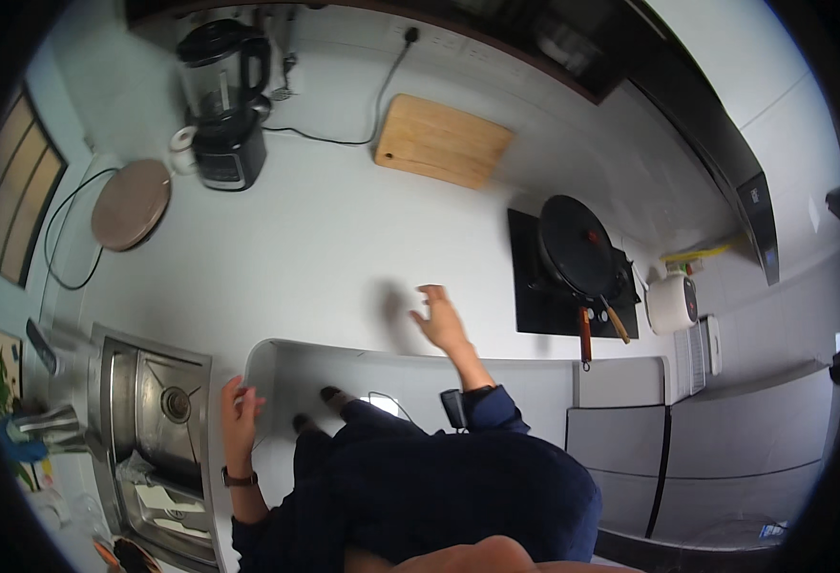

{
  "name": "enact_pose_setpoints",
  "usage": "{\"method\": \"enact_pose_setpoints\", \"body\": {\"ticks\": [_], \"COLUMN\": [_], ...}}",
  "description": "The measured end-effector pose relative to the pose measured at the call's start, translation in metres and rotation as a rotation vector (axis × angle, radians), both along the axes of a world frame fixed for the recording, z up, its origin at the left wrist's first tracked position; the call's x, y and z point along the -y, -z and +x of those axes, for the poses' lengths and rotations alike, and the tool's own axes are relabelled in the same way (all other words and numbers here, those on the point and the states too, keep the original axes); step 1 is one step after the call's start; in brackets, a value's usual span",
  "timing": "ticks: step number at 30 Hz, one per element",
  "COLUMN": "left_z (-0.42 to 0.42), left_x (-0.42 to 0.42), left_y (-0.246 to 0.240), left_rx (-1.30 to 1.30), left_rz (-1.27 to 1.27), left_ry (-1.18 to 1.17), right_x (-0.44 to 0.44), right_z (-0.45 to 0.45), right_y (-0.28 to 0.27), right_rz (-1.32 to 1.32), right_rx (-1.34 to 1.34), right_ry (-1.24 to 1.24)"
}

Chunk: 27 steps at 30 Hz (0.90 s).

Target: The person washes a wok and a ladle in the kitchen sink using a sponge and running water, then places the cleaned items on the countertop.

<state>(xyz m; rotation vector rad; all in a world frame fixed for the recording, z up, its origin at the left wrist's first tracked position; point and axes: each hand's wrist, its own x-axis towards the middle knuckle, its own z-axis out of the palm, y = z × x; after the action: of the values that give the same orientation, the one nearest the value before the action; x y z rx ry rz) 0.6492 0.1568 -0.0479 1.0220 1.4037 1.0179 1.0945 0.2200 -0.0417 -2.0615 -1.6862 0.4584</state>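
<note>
My left hand [239, 412], a watch on its wrist, hangs with bent, parted fingers beside the steel sink [207, 401] and holds nothing. Over the front part of the white countertop [320, 251] is my right hand [440, 319], its fingers apart and nothing in it; a shadow falls to its left. Against the back wall leans a wooden cutting board [441, 140]. Right of my right hand, a black frying pan [576, 243] with a reddish-brown handle rests on the black hob [527, 286]. A wooden handle also sticks out there.
A black blender [228, 154] stands at the back left, its cable running to a wall socket. Near it lies a round brown lidded appliance [132, 204]. A white pot-like appliance [669, 304] is right of the hob, under the dark range hood [753, 208]. Grey cabinets [617, 440] are at lower right.
</note>
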Motion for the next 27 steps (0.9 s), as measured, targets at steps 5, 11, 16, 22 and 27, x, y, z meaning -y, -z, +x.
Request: {"method": "enact_pose_setpoints", "body": {"ticks": [5,11,16,22,27], "left_z": [0.094,0.181,0.246,0.347,0.462], "left_x": [-0.074,-0.128,-0.128,-0.107,-0.085], "left_y": [-0.009,0.001,0.004,0.001,-0.024], "left_rx": [-0.095,-0.220,-0.204,-0.028,0.008], "left_rz": [0.013,0.110,0.111,0.026,0.105], "left_ry": [0.486,0.743,0.707,0.712,1.016], "right_x": [0.090,0.186,0.182,0.086,-0.014], "right_z": [0.123,0.173,0.263,0.423,0.503], "right_y": [-0.045,-0.111,-0.145,-0.158,-0.121], "right_rz": [0.050,0.080,0.077,-0.072,-0.336], "right_rx": [0.163,0.162,0.324,0.364,0.431], "right_ry": [0.331,0.624,0.606,0.316,0.338]}}
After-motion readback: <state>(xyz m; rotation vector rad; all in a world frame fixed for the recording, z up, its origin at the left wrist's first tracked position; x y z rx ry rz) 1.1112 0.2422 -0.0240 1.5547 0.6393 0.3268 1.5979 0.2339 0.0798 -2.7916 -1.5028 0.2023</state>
